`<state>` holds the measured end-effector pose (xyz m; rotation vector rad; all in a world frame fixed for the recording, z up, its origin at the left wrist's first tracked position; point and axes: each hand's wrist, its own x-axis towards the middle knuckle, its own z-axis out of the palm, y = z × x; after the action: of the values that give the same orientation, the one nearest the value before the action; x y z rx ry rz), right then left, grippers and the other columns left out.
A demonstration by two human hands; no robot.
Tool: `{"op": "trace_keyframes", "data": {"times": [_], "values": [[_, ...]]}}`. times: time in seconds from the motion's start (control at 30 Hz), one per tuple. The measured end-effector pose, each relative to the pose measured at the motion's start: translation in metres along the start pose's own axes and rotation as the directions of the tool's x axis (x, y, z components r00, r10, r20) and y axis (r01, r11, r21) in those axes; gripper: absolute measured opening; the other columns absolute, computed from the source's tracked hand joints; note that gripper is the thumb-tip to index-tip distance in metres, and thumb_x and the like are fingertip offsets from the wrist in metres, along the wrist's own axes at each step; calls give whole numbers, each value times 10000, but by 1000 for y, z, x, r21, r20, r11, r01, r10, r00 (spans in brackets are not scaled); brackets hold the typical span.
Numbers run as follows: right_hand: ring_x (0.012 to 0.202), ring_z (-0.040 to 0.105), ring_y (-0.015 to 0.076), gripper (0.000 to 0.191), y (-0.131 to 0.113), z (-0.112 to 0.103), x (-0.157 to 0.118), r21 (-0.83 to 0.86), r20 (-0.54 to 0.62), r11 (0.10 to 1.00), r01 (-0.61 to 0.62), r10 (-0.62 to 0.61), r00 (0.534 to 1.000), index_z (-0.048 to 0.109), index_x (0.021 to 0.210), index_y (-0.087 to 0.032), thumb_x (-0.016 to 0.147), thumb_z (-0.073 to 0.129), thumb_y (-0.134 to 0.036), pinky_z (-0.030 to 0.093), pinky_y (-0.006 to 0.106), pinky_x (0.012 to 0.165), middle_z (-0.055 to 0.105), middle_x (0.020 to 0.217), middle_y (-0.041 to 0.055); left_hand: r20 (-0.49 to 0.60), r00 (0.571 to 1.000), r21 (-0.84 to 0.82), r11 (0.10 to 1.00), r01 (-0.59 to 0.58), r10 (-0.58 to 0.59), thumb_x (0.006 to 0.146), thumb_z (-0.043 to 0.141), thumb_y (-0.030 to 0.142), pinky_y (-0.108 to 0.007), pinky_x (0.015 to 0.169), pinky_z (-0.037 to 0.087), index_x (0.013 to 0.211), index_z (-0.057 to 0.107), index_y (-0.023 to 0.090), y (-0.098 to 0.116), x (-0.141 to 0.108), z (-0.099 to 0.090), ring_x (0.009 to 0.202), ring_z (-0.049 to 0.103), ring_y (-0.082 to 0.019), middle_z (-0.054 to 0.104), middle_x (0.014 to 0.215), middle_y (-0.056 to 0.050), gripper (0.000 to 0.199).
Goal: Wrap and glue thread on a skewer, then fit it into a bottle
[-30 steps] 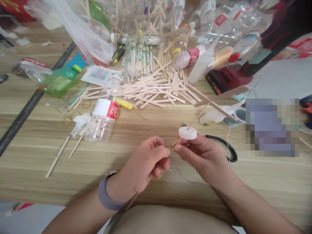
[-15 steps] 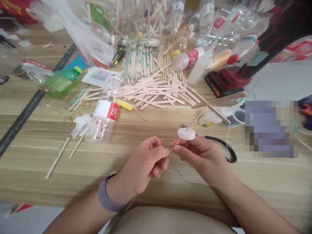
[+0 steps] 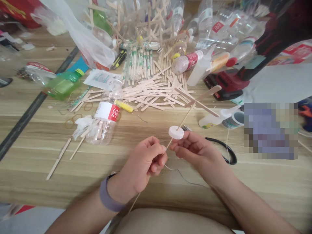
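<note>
My left hand pinches a thin wooden skewer between thumb and fingers. Its upper part slants up to the right through a white bottle cap; the lower end comes out below my wrist. Crossed craft sticks sit at its top like propeller blades. Beside the skewer, just under the cap, my right hand has thumb and fingers drawn together; what they hold, if anything, is hidden. A thin thread trails below both hands.
A clear bottle holding sticks stands at left. Beyond lie a craft-stick pile, a green bottle and a red-and-black power tool. Right of my hands are a glue bottle and a black handle loop.
The skewer, cap and crossed sticks have shifted left. My left hand now grips the skewer nearer the cap, and the right fingertips have come off to its right side.
</note>
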<state>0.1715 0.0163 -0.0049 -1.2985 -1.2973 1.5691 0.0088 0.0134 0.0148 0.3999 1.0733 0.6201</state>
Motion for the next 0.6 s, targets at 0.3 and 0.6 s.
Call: {"op": "trace_keyframes", "data": {"times": [0.3,0.6], "values": [[451,246,82,89,1,2,-4,-102,-74,994,-48,40,996,547,807,-208,806,471,-255,205,223,412,307,513,-83,-30,1000,-39,999,-6,5,631,572,248,-157,371,127,612,311,202,-2,1,1,346,286,6,469,426,102,266],[439,200,68,234,8,1,-3,35,-16,986,-165,165,986,625,903,-194,808,587,-404,143,239,417,307,498,-86,-41,999,-46,999,-20,19,625,578,266,-155,368,127,618,332,201,-1,2,2,349,283,10,484,439,102,254]]}}
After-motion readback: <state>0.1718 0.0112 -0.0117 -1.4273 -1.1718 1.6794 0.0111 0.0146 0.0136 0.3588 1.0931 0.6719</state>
